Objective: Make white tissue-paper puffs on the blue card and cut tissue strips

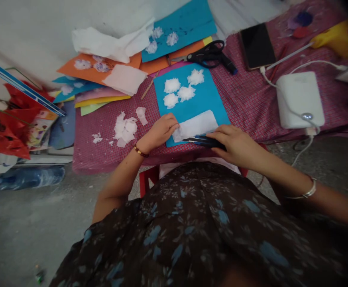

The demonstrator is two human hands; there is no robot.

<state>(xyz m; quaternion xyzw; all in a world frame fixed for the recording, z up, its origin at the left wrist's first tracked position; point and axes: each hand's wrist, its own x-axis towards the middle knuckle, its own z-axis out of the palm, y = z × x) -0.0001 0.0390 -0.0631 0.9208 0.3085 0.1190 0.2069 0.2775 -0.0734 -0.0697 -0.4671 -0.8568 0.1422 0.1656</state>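
A folded strip of thin white paper (196,124) lies across the lower part of a blue sheet (214,89) on the table. My left hand (162,129) pinches the strip's left end, fingers closed. At its right end, my right hand (232,143) is closed around slim black pen-like tools (202,140), their tips pointing left along the strip's lower edge. Their exact kind is unclear. Several crumpled white paper puffs (186,93) sit on the upper part of the blue sheet. Left of my left hand lies a pile of white paper pieces (125,129).
Black-handled scissors (208,56) and a dark marker (229,64) rest behind the blue sheet. Coloured sheets (102,97) are stacked at back left. A phone (257,46) and a white box with cables (299,99) stand right. A plastic bottle (32,178) lies at left.
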